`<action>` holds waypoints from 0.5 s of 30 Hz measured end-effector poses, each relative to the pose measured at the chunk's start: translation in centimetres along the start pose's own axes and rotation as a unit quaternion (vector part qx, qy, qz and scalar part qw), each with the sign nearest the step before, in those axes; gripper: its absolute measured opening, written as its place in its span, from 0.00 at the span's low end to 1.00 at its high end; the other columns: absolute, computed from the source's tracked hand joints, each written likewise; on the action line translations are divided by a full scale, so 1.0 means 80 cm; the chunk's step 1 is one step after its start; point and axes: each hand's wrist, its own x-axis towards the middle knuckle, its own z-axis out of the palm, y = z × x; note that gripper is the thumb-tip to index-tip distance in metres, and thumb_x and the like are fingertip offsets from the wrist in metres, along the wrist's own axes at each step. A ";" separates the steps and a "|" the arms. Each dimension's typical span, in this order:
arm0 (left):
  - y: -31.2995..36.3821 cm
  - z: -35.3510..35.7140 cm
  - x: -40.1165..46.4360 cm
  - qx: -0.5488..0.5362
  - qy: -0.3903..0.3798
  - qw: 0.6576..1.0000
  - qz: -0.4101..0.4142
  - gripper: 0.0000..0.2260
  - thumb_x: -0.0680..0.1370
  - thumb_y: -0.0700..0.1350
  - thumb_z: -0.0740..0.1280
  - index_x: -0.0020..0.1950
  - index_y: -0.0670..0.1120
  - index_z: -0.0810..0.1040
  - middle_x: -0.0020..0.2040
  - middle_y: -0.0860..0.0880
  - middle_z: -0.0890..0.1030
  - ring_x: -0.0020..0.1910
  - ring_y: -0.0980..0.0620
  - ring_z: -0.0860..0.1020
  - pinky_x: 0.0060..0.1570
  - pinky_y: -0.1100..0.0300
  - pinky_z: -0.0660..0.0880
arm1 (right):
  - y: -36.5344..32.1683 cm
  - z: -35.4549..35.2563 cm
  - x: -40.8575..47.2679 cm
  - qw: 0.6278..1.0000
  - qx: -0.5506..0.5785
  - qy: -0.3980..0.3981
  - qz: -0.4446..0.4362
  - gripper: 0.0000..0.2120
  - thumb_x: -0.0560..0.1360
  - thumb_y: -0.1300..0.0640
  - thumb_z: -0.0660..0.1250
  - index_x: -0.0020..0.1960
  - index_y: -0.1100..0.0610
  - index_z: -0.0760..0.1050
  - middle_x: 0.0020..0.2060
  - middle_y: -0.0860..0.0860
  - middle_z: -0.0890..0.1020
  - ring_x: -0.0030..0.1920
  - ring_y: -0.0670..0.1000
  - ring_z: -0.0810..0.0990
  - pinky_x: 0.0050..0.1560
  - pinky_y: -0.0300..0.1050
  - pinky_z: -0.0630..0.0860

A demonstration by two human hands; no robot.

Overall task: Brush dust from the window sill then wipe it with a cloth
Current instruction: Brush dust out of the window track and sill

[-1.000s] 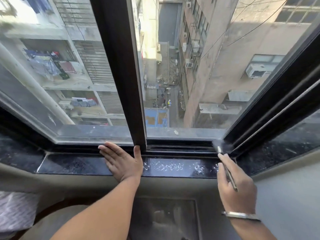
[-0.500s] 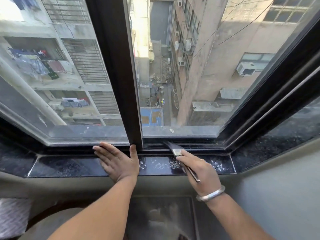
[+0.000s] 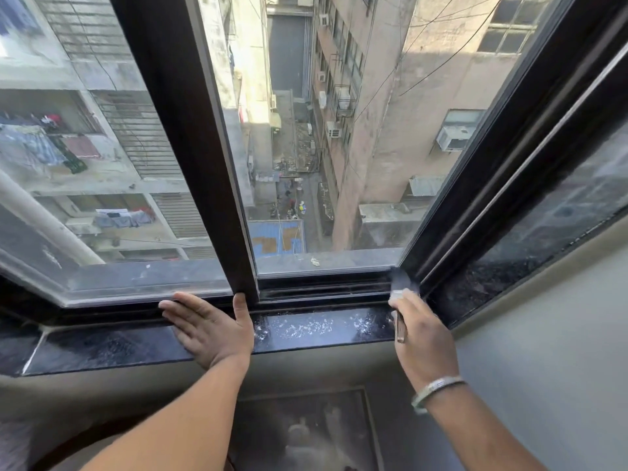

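Head view, sole camera.

Item: dark polished stone window sill (image 3: 112,348), speckled, running below a dark-framed sliding window (image 3: 190,147). Condition: white dust flecks (image 3: 306,326) scattered on the stretch between the two hands.

Item: left hand (image 3: 212,329), open, fingers spread, palm flat on the sill at the foot of the centre frame post; probably placed there as a brace while leaning toward the window.

Item: right hand (image 3: 419,329), closed around a small flat paintbrush with metal ferrule (image 3: 397,295). Bristles are pressed into the right-hand corner of the window track, likely to start a stroke.

Item: metal bangle (image 3: 436,390), right wrist.

Cloth: not in sight. Wiping not yet begun.
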 end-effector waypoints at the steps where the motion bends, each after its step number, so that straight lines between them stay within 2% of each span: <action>1: -0.001 0.000 0.000 0.000 0.000 1.000 0.000 0.46 0.76 0.69 0.49 0.78 0.36 0.39 0.79 0.30 0.44 0.79 0.33 0.48 0.74 0.38 0.54 | 0.004 -0.001 0.005 0.999 -0.017 -0.043 0.007 0.12 0.73 0.66 0.64 0.51 0.52 0.77 0.55 0.48 0.81 0.47 0.58 0.81 0.41 0.49 0.78; 3: -0.002 0.001 0.001 -0.001 0.004 1.000 0.003 0.46 0.76 0.69 0.48 0.78 0.37 0.38 0.79 0.30 0.44 0.78 0.34 0.48 0.73 0.38 0.54 | 0.016 -0.007 0.011 0.995 -0.037 -0.088 0.013 0.11 0.73 0.65 0.64 0.49 0.50 0.77 0.52 0.46 0.82 0.47 0.57 0.81 0.41 0.49 0.78; 7: -0.003 0.003 0.002 -0.006 0.011 1.000 0.005 0.46 0.76 0.71 0.46 0.78 0.38 0.38 0.79 0.31 0.44 0.79 0.34 0.48 0.73 0.38 0.54 | 0.024 -0.023 0.016 0.999 0.047 0.014 -0.008 0.14 0.71 0.69 0.67 0.48 0.52 0.80 0.51 0.49 0.84 0.53 0.53 0.82 0.49 0.48 0.79; 9: -0.004 0.004 0.002 -0.006 0.011 1.000 0.007 0.46 0.76 0.71 0.45 0.78 0.38 0.38 0.79 0.31 0.44 0.79 0.34 0.48 0.74 0.38 0.53 | 0.022 -0.018 0.019 0.997 0.062 -0.042 -0.006 0.11 0.73 0.68 0.67 0.48 0.54 0.81 0.50 0.52 0.85 0.52 0.54 0.82 0.51 0.50 0.79; 11: -0.004 0.004 0.002 -0.007 0.012 1.000 0.007 0.46 0.76 0.72 0.45 0.78 0.38 0.38 0.79 0.31 0.44 0.79 0.34 0.48 0.74 0.39 0.52 | 0.026 -0.013 0.019 0.992 0.089 -0.088 -0.005 0.09 0.73 0.65 0.68 0.46 0.53 0.81 0.46 0.50 0.85 0.48 0.54 0.83 0.48 0.49 0.78; 15: -0.004 0.006 0.002 -0.009 0.016 1.000 0.010 0.46 0.76 0.71 0.46 0.78 0.38 0.38 0.78 0.30 0.45 0.78 0.34 0.48 0.74 0.38 0.52 | 0.031 -0.025 0.017 0.985 0.166 0.048 -0.015 0.09 0.73 0.65 0.70 0.48 0.54 0.81 0.45 0.47 0.86 0.46 0.47 0.83 0.49 0.43 0.77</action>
